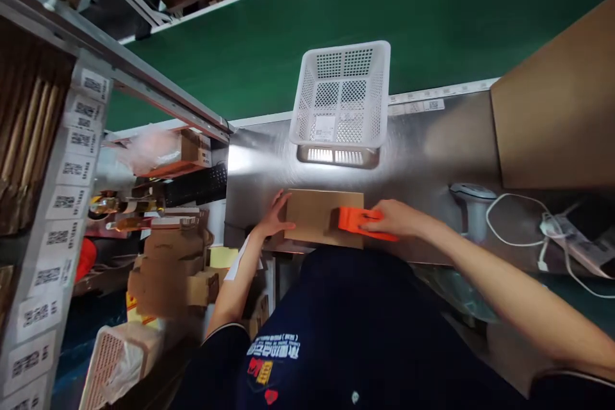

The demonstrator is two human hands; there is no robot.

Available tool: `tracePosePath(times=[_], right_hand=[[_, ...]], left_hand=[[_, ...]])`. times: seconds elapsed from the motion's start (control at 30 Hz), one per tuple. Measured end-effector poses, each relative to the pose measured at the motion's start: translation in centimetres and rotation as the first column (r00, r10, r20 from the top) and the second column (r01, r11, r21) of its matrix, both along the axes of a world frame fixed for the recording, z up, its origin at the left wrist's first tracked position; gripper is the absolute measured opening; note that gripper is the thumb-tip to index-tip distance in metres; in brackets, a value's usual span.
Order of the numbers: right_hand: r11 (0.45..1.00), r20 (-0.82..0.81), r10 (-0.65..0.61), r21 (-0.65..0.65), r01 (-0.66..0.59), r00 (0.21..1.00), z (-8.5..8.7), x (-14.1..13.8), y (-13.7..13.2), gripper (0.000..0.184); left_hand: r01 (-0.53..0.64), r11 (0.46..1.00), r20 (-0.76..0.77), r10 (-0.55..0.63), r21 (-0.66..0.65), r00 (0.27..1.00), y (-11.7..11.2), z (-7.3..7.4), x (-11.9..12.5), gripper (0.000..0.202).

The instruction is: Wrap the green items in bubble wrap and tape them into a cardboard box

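A small closed cardboard box [312, 213] lies flat on the steel worktop, close to my body. My left hand [273, 218] grips its left end, thumb over the top and fingers along the side. My right hand [391, 218] is closed around an orange tape dispenser [352, 219], which sits against the box's top near the right end. The underside of the dispenser is hidden. A white paper strip [237, 260] hangs at my left wrist.
Beyond the box, a white plastic basket [298, 106] straddles the worktop edge and the green conveyor belt [432, 19]. To the right are a barcode scanner [475, 208], a white cable and a large carton [557, 102]. A black keyboard [196, 189] and boxes stand left.
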State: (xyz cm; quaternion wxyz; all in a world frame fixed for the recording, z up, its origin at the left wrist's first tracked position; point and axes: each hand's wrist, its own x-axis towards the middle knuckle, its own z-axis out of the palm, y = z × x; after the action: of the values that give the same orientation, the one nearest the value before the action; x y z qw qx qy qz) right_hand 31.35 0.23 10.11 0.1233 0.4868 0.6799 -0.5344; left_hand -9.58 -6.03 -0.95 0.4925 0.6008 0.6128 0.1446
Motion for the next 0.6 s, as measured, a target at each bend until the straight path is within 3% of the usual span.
tracePosePath(times=[0.1,0.17,0.27,0.33,0.4,0.5,0.6], right_hand=[[0.987,0.034,-0.1,-0.121,0.104,0.994,-1.6,6.9,-0.7,0.062],[0.976,-0.017,-0.149,-0.162,0.144,0.989,-3.0,8.8,-1.1,0.062],[0.961,-0.12,-0.206,-0.209,0.179,0.971,-5.1,8.8,-1.4,0.062],[0.947,-0.171,-0.25,-0.248,0.204,0.953,-6.3,8.4,-1.3,0.064],[0.936,-0.202,-0.275,-0.28,0.214,0.94,-6.9,8.2,-1.1,0.066],[0.936,-0.265,-0.255,-0.31,0.169,0.93,-6.0,7.2,-0.8,0.066],[0.953,-0.387,-0.199,-0.29,0.086,0.9,-2.5,3.8,-0.5,0.063]], left_hand=[[-0.022,1.0,-0.014,0.022,0.0,1.0,0.1,1.0,0.1,0.109],[-0.053,0.999,0.017,0.054,-0.01,0.998,-0.1,1.7,0.9,0.111],[-0.209,0.97,0.125,0.224,-0.121,0.967,-0.9,2.1,3.1,0.113],[-0.378,0.906,0.093,0.401,-0.192,0.911,-1.4,1.8,4.8,0.098],[-0.495,0.847,0.007,0.506,-0.194,0.862,-1.7,1.4,5.6,0.078],[-0.559,0.799,-0.021,0.569,-0.222,0.822,-1.8,0.6,5.0,0.067],[-0.555,0.725,0.085,0.636,-0.408,0.767,-1.9,0.0,4.4,0.083]])
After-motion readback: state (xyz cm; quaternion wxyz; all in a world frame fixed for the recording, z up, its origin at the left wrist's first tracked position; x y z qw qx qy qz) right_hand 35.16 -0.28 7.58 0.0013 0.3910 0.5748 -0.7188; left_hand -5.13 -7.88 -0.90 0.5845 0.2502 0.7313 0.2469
